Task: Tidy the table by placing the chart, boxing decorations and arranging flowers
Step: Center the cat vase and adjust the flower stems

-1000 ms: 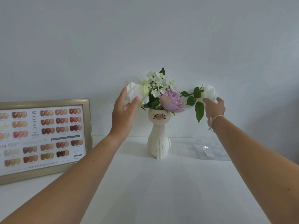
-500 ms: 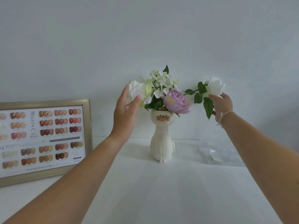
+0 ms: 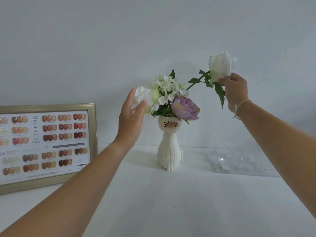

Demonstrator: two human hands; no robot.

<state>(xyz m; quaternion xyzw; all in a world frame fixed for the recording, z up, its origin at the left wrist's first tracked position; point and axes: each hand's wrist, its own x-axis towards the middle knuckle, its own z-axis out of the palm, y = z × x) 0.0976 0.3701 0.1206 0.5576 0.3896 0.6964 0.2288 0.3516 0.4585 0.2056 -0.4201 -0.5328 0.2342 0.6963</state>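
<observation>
A white cat-shaped vase point(image 3: 169, 147) stands at the back middle of the white table point(image 3: 171, 202). It holds a purple peony point(image 3: 184, 107), small white blossoms point(image 3: 168, 86) and a white flower point(image 3: 147, 98) on its left. My left hand point(image 3: 132, 117) has its fingers spread and touches that left white flower with thumb and fingertips. My right hand point(image 3: 236, 93) pinches the base of a white rose point(image 3: 220, 65), raised up and to the right of the bouquet. Its green stem point(image 3: 195, 82) slants down into the bouquet.
A gold-framed nail colour chart point(image 3: 46, 142) leans against the wall at the left. A clear plastic box point(image 3: 239, 161) with small pieces inside lies at the back right, under my right forearm. A white string bracelet circles my right wrist.
My right hand has lifted the white rose up and to the right, so its stem now slants steeply. My left hand has stayed at the left white flower.
</observation>
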